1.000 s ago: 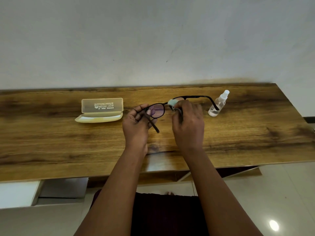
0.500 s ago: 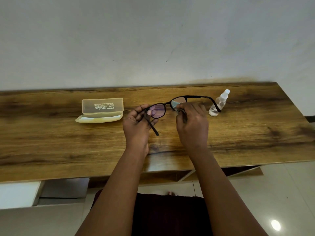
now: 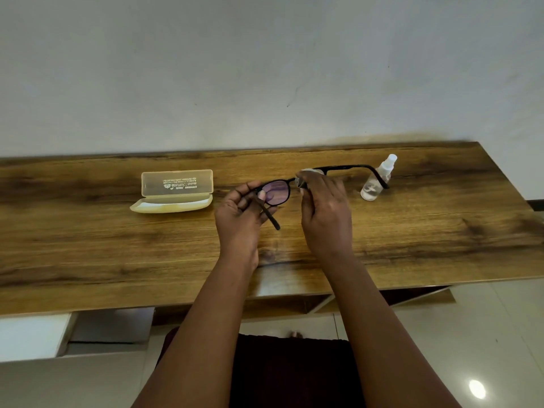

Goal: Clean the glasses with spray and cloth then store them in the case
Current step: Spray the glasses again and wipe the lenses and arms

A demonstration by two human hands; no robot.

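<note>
Black-framed glasses (image 3: pixel 278 192) are held above the wooden table (image 3: pixel 117 248), temples unfolded. My left hand (image 3: pixel 240 214) grips the frame at its left end, thumb near the left lens. My right hand (image 3: pixel 325 213) pinches a small pale cloth (image 3: pixel 306 173) over the right lens, which is hidden under the cloth and fingers. The translucent cream case (image 3: pixel 173 191) lies open to the left, lid up. A clear spray bottle (image 3: pixel 376 179) with a white nozzle stands to the right, behind the right temple tip.
The table backs onto a plain white wall (image 3: pixel 265 69). A white drawer unit (image 3: pixel 32 337) sits below the table at left, and tiled floor (image 3: pixel 485 334) shows at right.
My right hand has shifted slightly along the right lens with the cloth, which now covers more of that lens. The glasses and left hand stay almost still.
</note>
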